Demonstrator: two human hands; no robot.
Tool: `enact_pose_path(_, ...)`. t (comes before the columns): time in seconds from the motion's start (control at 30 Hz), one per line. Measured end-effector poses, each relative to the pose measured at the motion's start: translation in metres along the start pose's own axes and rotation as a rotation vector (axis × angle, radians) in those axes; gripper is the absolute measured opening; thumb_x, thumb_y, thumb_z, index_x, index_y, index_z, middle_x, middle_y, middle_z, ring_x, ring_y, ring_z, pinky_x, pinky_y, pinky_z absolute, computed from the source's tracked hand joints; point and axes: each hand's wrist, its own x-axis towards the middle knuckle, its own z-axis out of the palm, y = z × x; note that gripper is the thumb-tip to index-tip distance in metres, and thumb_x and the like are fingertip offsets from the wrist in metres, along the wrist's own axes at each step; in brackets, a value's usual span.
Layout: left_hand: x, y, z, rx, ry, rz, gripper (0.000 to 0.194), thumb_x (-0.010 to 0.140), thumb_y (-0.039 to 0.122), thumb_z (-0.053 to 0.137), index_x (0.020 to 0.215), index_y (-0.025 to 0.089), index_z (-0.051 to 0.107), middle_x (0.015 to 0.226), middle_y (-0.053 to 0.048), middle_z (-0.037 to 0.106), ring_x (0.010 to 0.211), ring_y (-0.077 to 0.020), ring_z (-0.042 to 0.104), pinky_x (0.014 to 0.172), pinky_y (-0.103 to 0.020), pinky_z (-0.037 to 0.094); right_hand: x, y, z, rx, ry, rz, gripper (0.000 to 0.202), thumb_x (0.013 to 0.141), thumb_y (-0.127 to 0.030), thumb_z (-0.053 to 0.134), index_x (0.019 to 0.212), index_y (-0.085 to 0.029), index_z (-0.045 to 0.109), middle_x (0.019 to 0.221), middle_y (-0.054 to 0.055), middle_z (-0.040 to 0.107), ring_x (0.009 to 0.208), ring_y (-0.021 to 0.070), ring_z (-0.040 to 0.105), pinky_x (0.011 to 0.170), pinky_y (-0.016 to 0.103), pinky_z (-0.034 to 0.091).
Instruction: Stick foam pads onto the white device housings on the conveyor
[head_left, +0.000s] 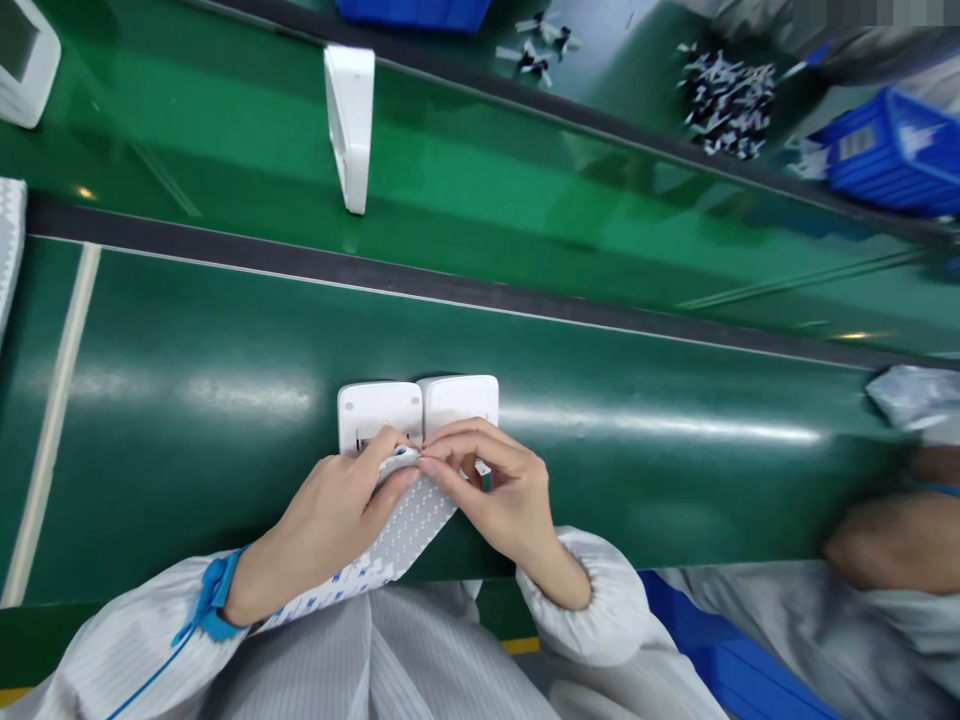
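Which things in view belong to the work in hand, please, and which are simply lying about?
Apparently belonging:
patterned strip, pinched in the left hand
right hand at its edge
two white casings

Probably lying about:
upright white casing
pile of small parts
blue bins
crumpled plastic

A glossy green desk (675,490), streaked with reflected light, carries two white units, the left unit (381,405) and the right unit (459,397) side by side near the middle, partly covered. A pale strip (52,420) crosses the surface at left, crumpled plastic (916,395) lies at far right, and a dark rail (480,292) borders the far side.
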Motion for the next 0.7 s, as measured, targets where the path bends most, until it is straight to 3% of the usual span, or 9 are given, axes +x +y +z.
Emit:
enact_pose_path(0.17,0.004,0.001,-0.001,-0.065,-0.041,-0.045,0.012,0.108,0.035,0.047,0.105,0.025,0.053,0.067,0.008,0.054,0.047,-0.0127,0.05,0.054,-0.025,0.032,0.013,0.014,-0.006,-0.179,0.229,-0.031,0.008,0.094,-0.021,0.073,0.086,-0.022,0.076,0.101,0.005,0.076,0.064,0.0121,0.059,0.055,0.029,0.05)
enact_pose_path(0.3,0.005,-0.001,-0.002,-0.103,-0.054,-0.08,0.012,0.108,0.034,0.046,0.11,0.024,0.054,0.063,0.01,0.048,0.044,-0.0118,0.044,0.056,-0.026,0.033,0.023,0.024,-0.008,-0.265,0.187,-0.013,0.01,0.096,-0.024,0.069,0.091,-0.02,0.076,0.115,0.008,0.072,0.067,0.0115,0.06,0.058,0.029,0.051)
enact_pose_path(0.57,0.005,-0.001,-0.005,-0.118,-0.074,-0.083,0.018,0.109,0.032,0.045,0.121,0.025,0.056,0.061,0.011,0.044,0.045,-0.0116,0.039,0.059,-0.026,0.035,0.022,0.022,-0.001,-0.396,0.178,-0.081,0.01,0.099,-0.018,0.064,0.093,-0.021,0.071,0.113,0.007,0.071,0.071,0.0123,0.063,0.07,0.031,0.059)
enact_pose_path(0.7,0.005,-0.002,-0.005,-0.129,-0.07,-0.075,0.019,0.108,0.032,0.045,0.121,0.024,0.056,0.063,0.011,0.045,0.046,-0.0116,0.039,0.058,-0.025,0.035,0.022,0.025,-0.002,-0.411,0.235,-0.12,0.008,0.096,-0.015,0.069,0.09,-0.02,0.07,0.113,0.008,0.072,0.07,0.012,0.064,0.067,0.03,0.057)
